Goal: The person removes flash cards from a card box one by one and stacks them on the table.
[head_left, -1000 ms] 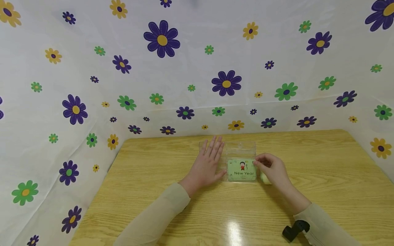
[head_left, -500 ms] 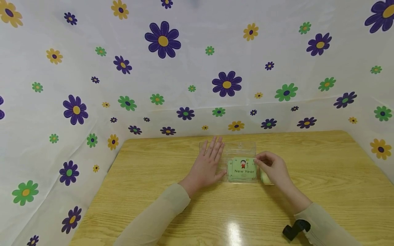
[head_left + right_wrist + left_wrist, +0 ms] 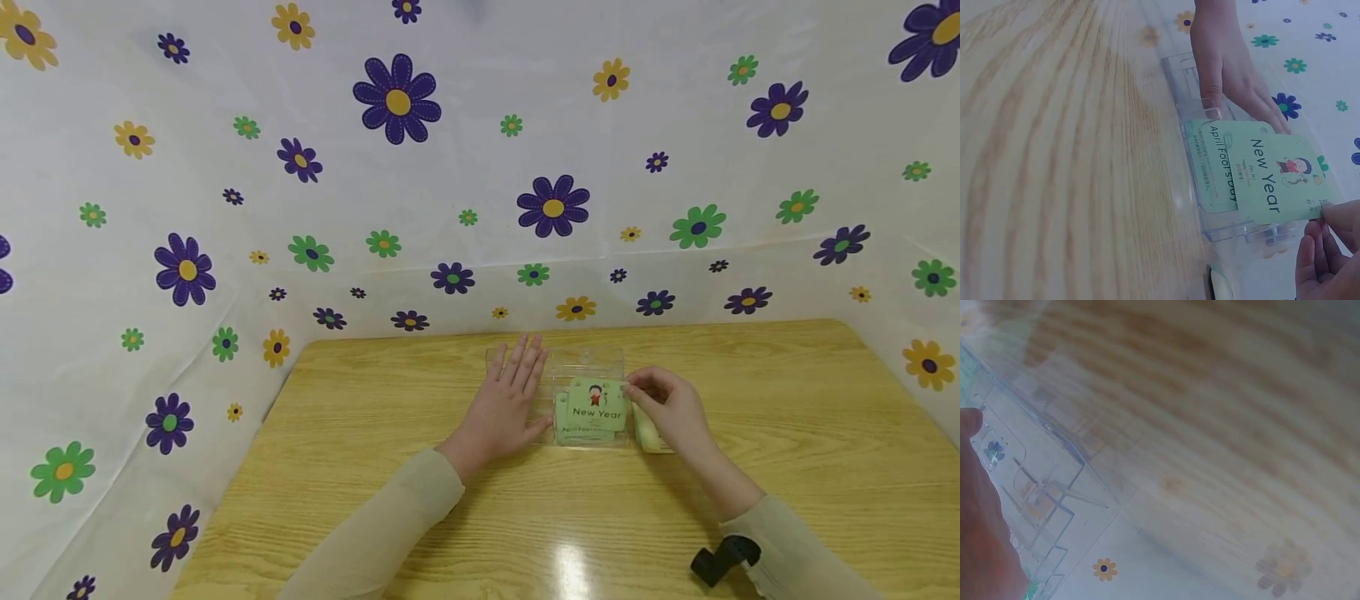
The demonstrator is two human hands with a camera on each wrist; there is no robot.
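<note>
A green "New Year" card (image 3: 597, 402) is pinched at its right edge between the thumb and fingers of my right hand (image 3: 670, 411). It overlaps a second green card, reading "April Fool's Day" (image 3: 1211, 169), which lies in a clear plastic box (image 3: 588, 357). My left hand (image 3: 497, 406) rests flat with straight fingers on the box's left part, its thumb by the cards' left edge. In the left wrist view only part of that hand (image 3: 984, 531) and the box's clear walls (image 3: 1054, 434) show. Beside the box, partly under my right hand, lies a small pale green-yellow stack (image 3: 651, 433).
The items lie toward the back of a wood-grain table (image 3: 390, 383). A white cloth with printed flowers (image 3: 465, 158) hangs behind it and along both sides. A black strap piece (image 3: 723, 561) sits at my right sleeve.
My right hand has shifted the "New Year" card up and to the right, uncovering the "April Fool's Day" card beneath. My left hand has stayed in place.
</note>
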